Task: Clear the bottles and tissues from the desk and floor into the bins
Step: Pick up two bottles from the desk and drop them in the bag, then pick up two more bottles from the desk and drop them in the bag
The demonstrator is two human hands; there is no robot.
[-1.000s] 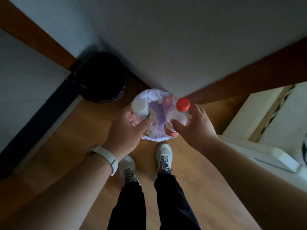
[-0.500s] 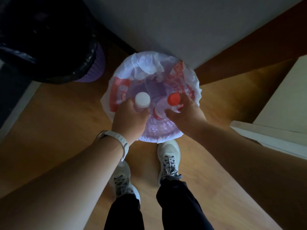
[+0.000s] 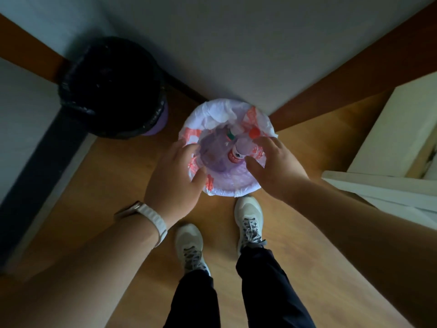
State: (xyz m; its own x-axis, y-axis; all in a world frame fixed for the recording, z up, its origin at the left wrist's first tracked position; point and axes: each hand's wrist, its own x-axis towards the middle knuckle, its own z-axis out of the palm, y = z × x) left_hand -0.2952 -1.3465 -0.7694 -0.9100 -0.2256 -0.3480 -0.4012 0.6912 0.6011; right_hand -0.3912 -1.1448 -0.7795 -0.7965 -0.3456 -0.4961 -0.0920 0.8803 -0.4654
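In the head view, the person stands over a bin with the white bag [image 3: 231, 189], which is on the wooden floor [image 3: 106, 181] against the wall, just in front of the two shoes [image 3: 250, 216]. The left hand [image 3: 175, 178], with a pale watch [image 3: 151, 218] on its wrist, is over the left side of the rim. Its grip is open: the fingers are spread and relaxed and hold nothing, though I cannot tell if the fingertips touch the bag. The right hand [image 3: 279, 169] is over the right side of the rim, and its grip is open too, with the fingers straight and empty. Between the hands, inside the bin, lies the bottle with the red cap [image 3: 241, 150], tilted, with the cap towards the far wall of the bag. Beside it is a second bottle [image 3: 230, 136], of which I see mainly a neck with a green band. A black bin [image 3: 111, 91] stands to the left, near but apart; it is too dark inside to see. White furniture [image 3: 390, 143] is at the right edge. I judge that this part is done, because both bottles are already in the bin. No tissue and no surface appear here, so what is left there cannot be judged.
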